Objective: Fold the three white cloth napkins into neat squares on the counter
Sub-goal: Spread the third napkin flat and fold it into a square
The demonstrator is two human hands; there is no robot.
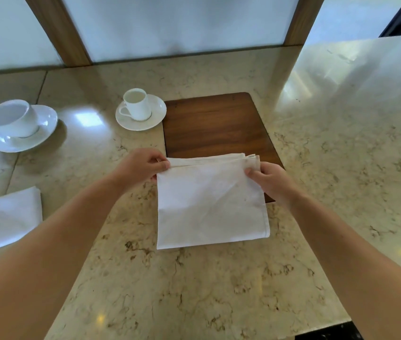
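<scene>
A white cloth napkin [209, 204] lies folded on the marble counter [194, 290], its far edge over the near end of a wooden board [214, 123]. Several layered edges show along that far side. My left hand [143, 165] pinches the napkin's far left corner. My right hand [270, 180] pinches the far right corner. A second white napkin [5, 219] lies folded at the left edge of the view, apart from both hands.
A small white cup on a saucer [140, 111] stands just left of the board. A wider white cup on a saucer [20, 123] stands at the far left. Frosted panels with wooden posts [62, 30] close off the counter's back.
</scene>
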